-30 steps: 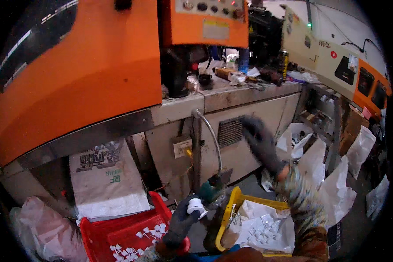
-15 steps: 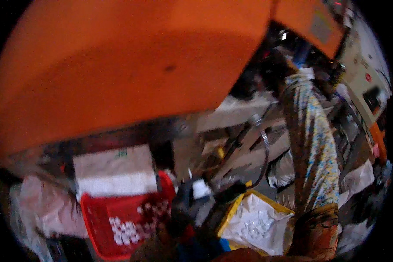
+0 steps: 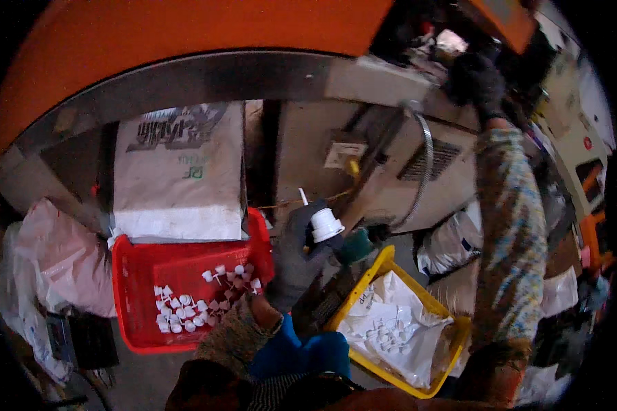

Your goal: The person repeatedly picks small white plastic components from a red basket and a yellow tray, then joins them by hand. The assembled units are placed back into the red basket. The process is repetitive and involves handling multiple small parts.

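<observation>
My left hand (image 3: 296,246), in a dark grey glove, is closed around a white plastic cap (image 3: 327,225) with a stepped round rim. A thin white stem (image 3: 303,196) sticks up beside it from the same grip. My right arm, in a patterned sleeve, reaches far forward to the upper right. At its end my right hand (image 3: 481,83), also in a dark glove, is at the dark opening of the orange machine (image 3: 206,31); its fingers are lost in shadow. Close to my left hand stands a red crate (image 3: 134,335) with several small white plastic pieces (image 3: 182,312) in it.
A yellow crate (image 3: 384,257) lined with a white bag holds more white pieces. A large paper sack (image 3: 178,171) stands behind the red crate. A flexible metal hose (image 3: 428,147) hangs before the machine's base. Pale plastic bags (image 3: 68,253) lie at the left.
My view has tilted downward, so the machine's orange panel sits higher and more of both crates shows. My right hand now shows more clearly at the opening. My left hand still holds the cap.
</observation>
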`<state>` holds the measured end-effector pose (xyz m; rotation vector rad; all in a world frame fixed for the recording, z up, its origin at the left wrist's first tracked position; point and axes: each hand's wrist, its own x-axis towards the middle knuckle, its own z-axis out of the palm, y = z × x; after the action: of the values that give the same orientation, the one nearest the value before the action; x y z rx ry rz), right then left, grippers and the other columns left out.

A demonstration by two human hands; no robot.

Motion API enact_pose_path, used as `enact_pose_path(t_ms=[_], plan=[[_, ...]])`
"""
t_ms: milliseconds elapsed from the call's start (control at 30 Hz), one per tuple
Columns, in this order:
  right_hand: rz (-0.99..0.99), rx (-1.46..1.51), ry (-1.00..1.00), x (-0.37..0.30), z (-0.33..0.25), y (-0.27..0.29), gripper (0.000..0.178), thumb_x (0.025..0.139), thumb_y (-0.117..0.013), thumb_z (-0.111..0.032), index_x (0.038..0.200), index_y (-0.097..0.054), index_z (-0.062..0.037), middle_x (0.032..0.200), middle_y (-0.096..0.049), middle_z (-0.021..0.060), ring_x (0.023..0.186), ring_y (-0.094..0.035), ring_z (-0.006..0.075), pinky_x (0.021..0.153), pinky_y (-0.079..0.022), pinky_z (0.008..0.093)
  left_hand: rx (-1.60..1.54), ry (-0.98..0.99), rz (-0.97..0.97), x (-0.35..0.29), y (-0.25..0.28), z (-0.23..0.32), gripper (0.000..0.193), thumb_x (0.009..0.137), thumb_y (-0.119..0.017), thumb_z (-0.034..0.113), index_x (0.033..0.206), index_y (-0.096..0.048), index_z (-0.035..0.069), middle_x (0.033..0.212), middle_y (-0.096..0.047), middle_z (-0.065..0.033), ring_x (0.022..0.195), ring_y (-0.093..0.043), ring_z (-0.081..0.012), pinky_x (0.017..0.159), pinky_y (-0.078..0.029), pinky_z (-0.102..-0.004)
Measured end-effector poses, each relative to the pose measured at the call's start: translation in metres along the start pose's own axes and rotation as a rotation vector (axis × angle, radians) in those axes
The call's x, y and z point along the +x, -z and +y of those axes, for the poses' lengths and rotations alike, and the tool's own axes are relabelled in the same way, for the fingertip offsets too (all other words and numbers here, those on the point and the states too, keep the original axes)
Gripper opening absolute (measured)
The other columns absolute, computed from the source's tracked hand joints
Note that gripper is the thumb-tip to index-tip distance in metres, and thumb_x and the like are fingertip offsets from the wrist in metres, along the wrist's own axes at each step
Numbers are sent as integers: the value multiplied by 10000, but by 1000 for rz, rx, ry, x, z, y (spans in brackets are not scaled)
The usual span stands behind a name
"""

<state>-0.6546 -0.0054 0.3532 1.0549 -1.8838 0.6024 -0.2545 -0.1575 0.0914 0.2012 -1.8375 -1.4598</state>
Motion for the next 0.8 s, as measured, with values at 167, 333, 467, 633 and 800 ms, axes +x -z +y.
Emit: enact_pose_path(t_ms=[167, 333, 467, 633, 800], plan=[[201, -120, -348, -37, -26, -12, 414, 812, -696, -397, 989, -670, -24, 985, -703, 173, 943, -669, 343, 809, -521, 442, -212, 175, -112, -36, 0, 25, 579, 783, -742, 32, 1309, -501, 33, 1160, -614, -134, 1057, -623, -227, 912, -509, -374], [203, 14, -566, -39, -49, 18, 369, 796, -720, -346, 987, -698, -32, 897, -713, 161, 843, -690, 283, 776, -511, 384, -114, 159, -90, -72, 18, 64, 537, 805, -771, 105, 1271, -518, 22, 1174, -585, -143, 1059, -603, -238, 927, -505, -370], [243, 122, -804, -19, -44, 5, 556, 795, -696, -483, 992, -685, 38, 899, -690, 241, 865, -673, 366, 805, -506, 441, -192, 180, -125, -95, 21, 39, 535, 816, -760, 94, 1286, -515, 19, 1136, -601, -127, 1051, -602, -221, 931, -503, -367], [426, 63, -763, -9, -45, 4, 576, 815, -678, -525, 993, -684, 24, 928, -673, 268, 885, -652, 399, 794, -497, 444, -356, 226, -164, -103, 18, 20, 467, 836, -725, 52, 1257, -531, -5, 1113, -619, -121, 1035, -610, -213, 936, -500, -357], [548, 368, -438, -19, -53, 54, 308, 873, -706, -247, 1048, -654, 1, 964, -687, 115, 849, -650, 224, 766, -505, 333, -437, 186, -88, -71, 18, 24, 416, 824, -733, 37, 1202, -566, -10, 1062, -635, -120, 991, -613, -211, 907, -500, -332]])
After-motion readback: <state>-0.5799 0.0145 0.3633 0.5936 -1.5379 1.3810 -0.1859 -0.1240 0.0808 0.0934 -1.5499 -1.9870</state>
